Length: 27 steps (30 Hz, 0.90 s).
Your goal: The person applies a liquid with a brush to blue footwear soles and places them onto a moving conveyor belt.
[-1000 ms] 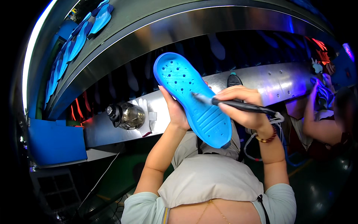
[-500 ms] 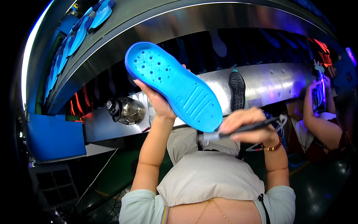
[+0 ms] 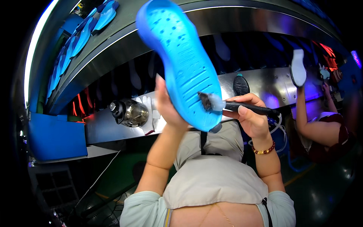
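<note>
A bright blue shoe sole (image 3: 185, 72) is tilted up in front of me, its inner face with holes and ridges toward me. My left hand (image 3: 169, 108) grips it along its left edge; some of those fingers are hidden behind it. In my right hand (image 3: 251, 115) is a black-handled brush (image 3: 247, 107), held between thumb and fingers. A thin pale tube or cord trails from the handle's rear end. The brush's dark bristles lie over the front part of the sole and seem to touch it. A small dark piece shows at the sole's lower tip.
A black sole (image 3: 241, 85) rests on the metal bench (image 3: 270, 80). To the left stand a clear bottle (image 3: 130, 112) and a white glove (image 3: 151, 119). Several blue soles (image 3: 81, 36) line the upper shelf. At right, a co-worker's raised arm (image 3: 301, 109) holds up a white-faced sole (image 3: 298, 68).
The blue sole has moved upward and turned more upright. My right hand has swung the brush round so its bristles lie over the sole. The co-worker's arm has lifted a sole.
</note>
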{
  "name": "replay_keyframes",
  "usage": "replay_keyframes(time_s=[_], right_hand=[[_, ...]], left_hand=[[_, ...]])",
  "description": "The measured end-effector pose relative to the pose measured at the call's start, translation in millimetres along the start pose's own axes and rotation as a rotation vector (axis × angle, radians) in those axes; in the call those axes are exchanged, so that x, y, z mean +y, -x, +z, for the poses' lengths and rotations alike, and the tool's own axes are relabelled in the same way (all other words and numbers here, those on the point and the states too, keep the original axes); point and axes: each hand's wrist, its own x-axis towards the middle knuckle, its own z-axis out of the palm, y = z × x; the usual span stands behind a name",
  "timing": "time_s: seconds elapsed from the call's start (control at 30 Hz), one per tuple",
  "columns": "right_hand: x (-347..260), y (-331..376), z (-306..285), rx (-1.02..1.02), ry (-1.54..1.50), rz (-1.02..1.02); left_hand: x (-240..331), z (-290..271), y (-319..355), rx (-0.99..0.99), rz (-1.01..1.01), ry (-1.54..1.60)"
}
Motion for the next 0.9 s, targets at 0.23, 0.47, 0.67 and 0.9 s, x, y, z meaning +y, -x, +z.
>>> replay_keyframes(time_s=[0.23, 0.47, 0.67, 0.9], right_hand=[[-6.6, 4.0, 9.8, -0.083, 0.389, -0.062], [-28.6, -11.7, 6.0, -0.286, 0.465, -0.114], [-40.8, -25.0, 9.4, -0.465, 0.698, -0.196], [-45.2, -8.3, 25.9, -0.764, 0.901, -0.167]], left_hand=[[-10.4, -14.9, 6.3, 0.029, -0.073, 0.070], [-8.9, -26.5, -7.2, 0.076, -0.170, 0.101], [1.5, -32.9, -16.6, -0.080, -0.203, 0.322], [13.8, -12.8, -29.2, -0.132, -0.532, 0.266]])
